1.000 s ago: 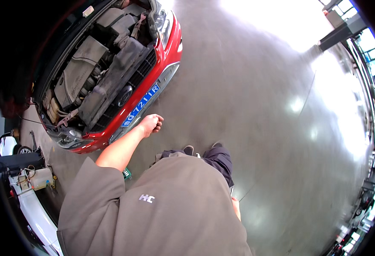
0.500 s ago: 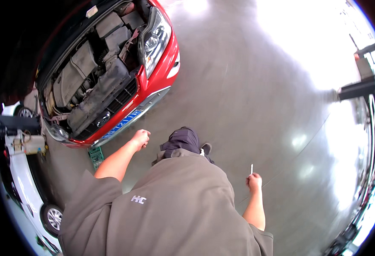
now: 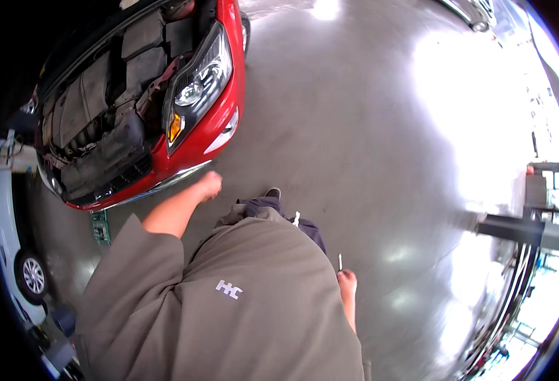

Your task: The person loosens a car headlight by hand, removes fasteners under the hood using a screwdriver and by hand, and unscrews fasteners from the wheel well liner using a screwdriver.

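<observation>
My left hand [image 3: 210, 185] is loosely closed with nothing visible in it, in front of the red car's bumper [image 3: 222, 98]. Above it are the front headlight [image 3: 190, 89] and the uncovered engine bay [image 3: 86, 108], filled with dark covers and housings. My right hand [image 3: 347, 279] hangs low at my right side, closed around a slim silver tool [image 3: 340, 260] pointing upward. My grey shirt fills the lower middle, with my dark trousers and one shoe beyond it.
A green tool case [image 3: 100, 227] lies on the grey floor [image 3: 330, 146] below the car. A white car [image 3: 9, 235] stands at the left. Dark lift steelwork [image 3: 509, 232] reaches in from the right. Another vehicle [image 3: 470, 13] is at the top right.
I have moved along the red car toward its headlight end; the bumper's plate has gone out of sight, and the lift steelwork sits lower in the picture. The tool remains in my right hand.
</observation>
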`<state>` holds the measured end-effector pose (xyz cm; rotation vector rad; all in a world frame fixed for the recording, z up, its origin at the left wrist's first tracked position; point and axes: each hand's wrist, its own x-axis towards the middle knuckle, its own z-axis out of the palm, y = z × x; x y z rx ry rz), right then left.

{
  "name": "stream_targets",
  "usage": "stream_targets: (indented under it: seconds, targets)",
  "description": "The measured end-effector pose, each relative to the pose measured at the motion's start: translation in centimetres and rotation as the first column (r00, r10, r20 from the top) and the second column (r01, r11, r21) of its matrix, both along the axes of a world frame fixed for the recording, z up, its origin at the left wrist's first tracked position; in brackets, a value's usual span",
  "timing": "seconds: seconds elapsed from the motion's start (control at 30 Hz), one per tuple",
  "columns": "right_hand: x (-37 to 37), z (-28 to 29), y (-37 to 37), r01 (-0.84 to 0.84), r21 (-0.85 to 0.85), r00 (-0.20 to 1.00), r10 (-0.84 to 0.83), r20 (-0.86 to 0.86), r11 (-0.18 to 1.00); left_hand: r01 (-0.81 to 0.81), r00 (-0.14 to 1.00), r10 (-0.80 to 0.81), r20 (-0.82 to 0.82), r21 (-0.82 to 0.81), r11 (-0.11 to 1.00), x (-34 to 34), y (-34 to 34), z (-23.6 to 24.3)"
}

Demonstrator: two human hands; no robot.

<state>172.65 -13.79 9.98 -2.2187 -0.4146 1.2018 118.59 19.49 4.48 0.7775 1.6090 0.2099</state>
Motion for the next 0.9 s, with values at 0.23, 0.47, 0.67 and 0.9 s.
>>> stream_targets:
  seconds: [0.23,0.47,0.67,0.9]
  targets:
    - [13.9,-10.2,0.2,0.006,-0.233,0.994,-0.032,-0.106,0.972,-0.188,0.77,0.143,0.622,0.007,0.982,15.5,20.7,15.1]
    - [31.1,-14.6,29.9,-0.368,-0.233,0.923,0.383,0.022,0.9,-0.416,0.423,0.257,0.869,-0.066,0.907,25.3,32.4,21.3]
    - [33.8,1.0,72.0,-0.477,-0.171,0.873,0.488,0.023,0.862,-0.615,0.388,0.388,0.836,-0.079,0.784,29.3,40.4,23.4]
    - [23.4,7.8,102.1,-0.601,0.311,0.737,0.661,-0.139,0.736,-0.809,0.221,0.524,0.823,-0.145,0.569,27.3,50.1,20.1]
